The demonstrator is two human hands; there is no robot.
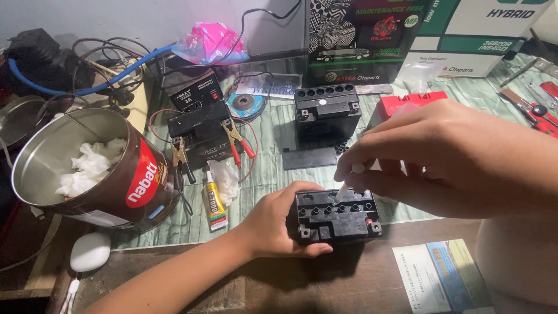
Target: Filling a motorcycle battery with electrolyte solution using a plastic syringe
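Looking down from the head camera: left hand (278, 224) wrapped around the near left end of a small black battery (336, 215), grip closed on its casing, steadying it on the worktop (325, 285) at centre front. Right hand (459, 157) hovering above it, fingertips pinched shut on a small white plug (347, 187), its tip touching the row of round filler holes along the battery top. Behind, well apart, a second black battery (326, 113) standing open-topped, with a flat black strip (310, 157) lying just in front. Further left, a third battery (200, 134) clamped by clips on red leads, under a small black charger (193, 93). Beside it, a glue tube (214, 203) and crumpled white tissue (225, 180). At far left, a round tin (87, 168) tipped on its side, holding tissue.
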